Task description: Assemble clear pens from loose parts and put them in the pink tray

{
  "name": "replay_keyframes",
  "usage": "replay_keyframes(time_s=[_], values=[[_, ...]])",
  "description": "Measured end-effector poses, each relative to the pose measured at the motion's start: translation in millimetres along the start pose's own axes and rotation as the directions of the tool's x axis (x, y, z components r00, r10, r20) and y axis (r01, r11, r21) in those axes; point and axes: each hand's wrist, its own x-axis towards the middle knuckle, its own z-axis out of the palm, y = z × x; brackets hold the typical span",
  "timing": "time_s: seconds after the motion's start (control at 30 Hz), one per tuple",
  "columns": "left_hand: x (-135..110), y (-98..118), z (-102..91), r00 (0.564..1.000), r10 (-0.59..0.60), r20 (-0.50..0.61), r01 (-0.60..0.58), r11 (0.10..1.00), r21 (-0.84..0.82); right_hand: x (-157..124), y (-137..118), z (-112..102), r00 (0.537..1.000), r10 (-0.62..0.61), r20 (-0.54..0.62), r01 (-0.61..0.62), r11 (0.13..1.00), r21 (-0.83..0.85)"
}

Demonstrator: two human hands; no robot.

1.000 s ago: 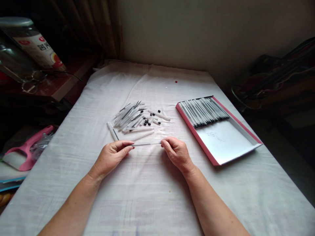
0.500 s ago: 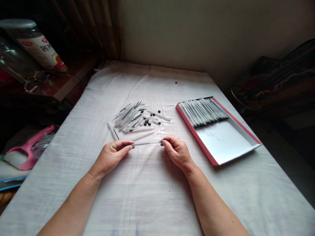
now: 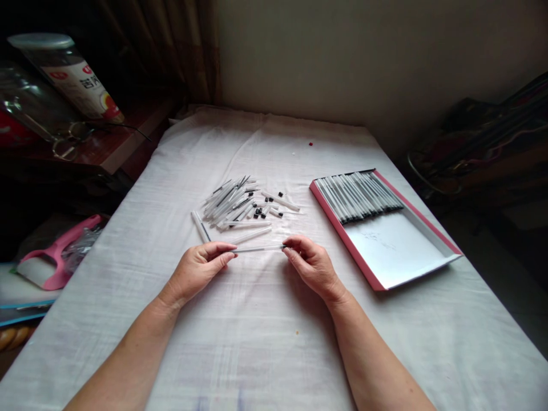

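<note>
A slim translucent pen lies level between my hands, a little above the cloth. My left hand pinches its left end between thumb and fingers. At the other end, my right hand grips the dark tip, mostly covered by the fingertips. Just beyond the hands is a loose pile of clear pen barrels and refills. Small black end plugs and short white caps are scattered at the pile's right side.
On the right, a shallow pink-edged box holds a row of pens in its far half. A dark wooden ledge with a plastic jar and glasses borders the table's left. A pink-handled object lies lower left.
The whole view has shifted slightly, so everything sits a bit further right. Both hands keep their hold on the pen, with hardly any movement between them.
</note>
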Motion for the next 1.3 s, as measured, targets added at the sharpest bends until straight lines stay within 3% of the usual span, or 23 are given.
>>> replay_keyframes(time_s=[0.63, 0.8, 1.17, 1.3], values=[[-1.8, 3.8, -1.3, 0.999, -0.033, -0.002, 0.033, 0.999, -0.040, 0.4, -2.8, -2.8, 0.998, -0.007, 0.056, 0.007, 1.000, 0.005], [-1.5, 4.4, -1.1, 1.000, -0.031, 0.005, 0.031, 0.998, -0.047, 0.1, -1.2, -2.9, 0.997, 0.043, 0.067, -0.045, 0.998, 0.035], [-1.1, 0.0, -3.0, 0.999, 0.000, 0.033, 0.002, 0.998, -0.056, 1.0, -6.4, -3.0, 0.997, -0.016, 0.069, 0.018, 1.000, -0.020], [0.6, -1.9, -2.8, 0.999, 0.032, 0.022, -0.030, 0.997, -0.067, 2.5, -7.3, -2.4, 0.996, 0.040, 0.078, -0.041, 0.999, 0.017]])
